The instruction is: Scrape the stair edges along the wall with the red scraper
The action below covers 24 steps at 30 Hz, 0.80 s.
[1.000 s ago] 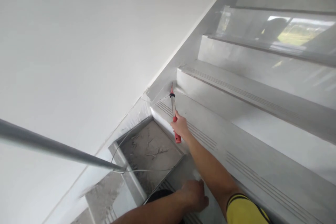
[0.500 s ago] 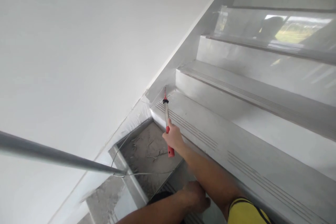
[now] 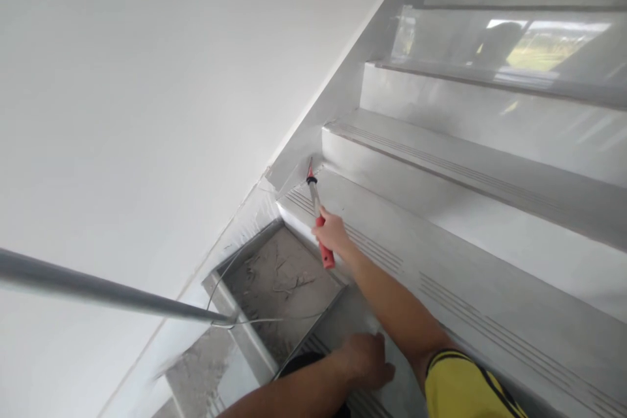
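A plain white wall [image 3: 147, 78] is filling the view from 9 to 12 o'clock, and a grey metal rail [image 3: 108, 292] is crossing it at 8 o'clock, blurred and cut off at the edge. Below centre, a dusty unfinished step [image 3: 274, 277] is lying littered with scraps. The left hand [image 3: 365, 360] is resting palm down at 6 o'clock; whether it is holding anything cannot be told. The right hand [image 3: 332, 234] is gripping a red-handled tool [image 3: 319, 219] at centre, its tip touching the skirting corner. Glossy grey stair treads [image 3: 465, 248] are climbing toward 2 o'clock, reflecting a window.
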### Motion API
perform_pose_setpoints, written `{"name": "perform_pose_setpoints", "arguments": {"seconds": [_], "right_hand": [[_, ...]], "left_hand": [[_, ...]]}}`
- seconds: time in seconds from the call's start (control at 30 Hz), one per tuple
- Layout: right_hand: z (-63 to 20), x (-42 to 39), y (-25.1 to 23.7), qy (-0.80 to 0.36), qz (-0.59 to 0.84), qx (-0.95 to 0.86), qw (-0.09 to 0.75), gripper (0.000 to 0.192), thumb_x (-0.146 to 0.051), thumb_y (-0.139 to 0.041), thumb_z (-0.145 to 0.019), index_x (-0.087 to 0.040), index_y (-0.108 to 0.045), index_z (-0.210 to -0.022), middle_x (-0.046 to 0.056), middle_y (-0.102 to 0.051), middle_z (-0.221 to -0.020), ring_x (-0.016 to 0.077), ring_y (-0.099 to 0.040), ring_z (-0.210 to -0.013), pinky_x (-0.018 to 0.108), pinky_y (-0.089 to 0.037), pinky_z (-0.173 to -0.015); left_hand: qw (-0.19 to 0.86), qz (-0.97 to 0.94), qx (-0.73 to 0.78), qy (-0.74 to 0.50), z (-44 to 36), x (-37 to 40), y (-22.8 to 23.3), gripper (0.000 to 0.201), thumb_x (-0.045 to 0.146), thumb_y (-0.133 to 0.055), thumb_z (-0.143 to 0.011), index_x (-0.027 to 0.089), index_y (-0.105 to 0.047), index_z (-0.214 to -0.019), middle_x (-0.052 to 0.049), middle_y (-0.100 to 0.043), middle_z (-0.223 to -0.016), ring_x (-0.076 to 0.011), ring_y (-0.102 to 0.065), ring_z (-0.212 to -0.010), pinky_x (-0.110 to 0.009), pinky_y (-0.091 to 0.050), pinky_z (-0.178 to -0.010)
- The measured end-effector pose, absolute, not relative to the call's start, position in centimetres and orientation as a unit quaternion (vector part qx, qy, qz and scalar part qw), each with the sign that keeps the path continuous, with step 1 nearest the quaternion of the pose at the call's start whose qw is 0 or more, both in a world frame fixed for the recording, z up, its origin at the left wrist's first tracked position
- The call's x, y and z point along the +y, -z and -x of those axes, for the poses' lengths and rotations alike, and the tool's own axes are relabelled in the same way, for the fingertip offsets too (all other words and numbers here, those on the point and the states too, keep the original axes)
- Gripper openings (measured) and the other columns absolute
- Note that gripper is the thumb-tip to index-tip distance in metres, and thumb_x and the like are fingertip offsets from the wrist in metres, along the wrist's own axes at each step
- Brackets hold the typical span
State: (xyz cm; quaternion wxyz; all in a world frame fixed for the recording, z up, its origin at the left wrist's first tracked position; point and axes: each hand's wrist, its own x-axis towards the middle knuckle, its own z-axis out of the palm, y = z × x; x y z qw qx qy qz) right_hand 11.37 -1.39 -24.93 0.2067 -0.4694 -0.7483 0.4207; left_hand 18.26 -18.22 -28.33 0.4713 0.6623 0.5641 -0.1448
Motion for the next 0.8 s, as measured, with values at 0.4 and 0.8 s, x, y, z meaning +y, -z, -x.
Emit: {"name": "perform_pose_setpoints", "arguments": {"seconds": [0.4, 0.8], "right_hand": [[-11.2, -2.0, 26.9, -0.371, 0.447, -0.790, 0.195, 0.081, -0.019, -0.059, -0.066, -0.009, -0.037, -0.143, 0.004, -0.063, -0.076, 0.0160, -0.057, -0.071, 0.023, -0.042, -0.066], [-14.1, -0.9, 24.8, -0.729, 0.353, -0.498, 0.310, 0.055, -0.019, -0.052, -0.064, -0.017, -0.046, -0.118, 0.001, -0.060, -0.078, 0.0100, -0.053, -0.052, 0.020, -0.043, -0.047]], "left_hand": [[0.478, -0.648, 0.571, 0.159, -18.1, -18.2, 27.2, 0.062, 0.047, -0.042, -0.078, 0.008, -0.050, -0.124, -0.024, -0.058, -0.117, -0.0389, -0.056, -0.109, -0.050, -0.048, -0.086], [0.455, -0.663, 0.576, 0.146, -18.2, -18.3, 28.9, 0.058, 0.047, -0.043, -0.076, 0.011, -0.053, -0.120, -0.021, -0.060, -0.115, -0.0349, -0.058, -0.106, -0.046, -0.049, -0.085]]}}
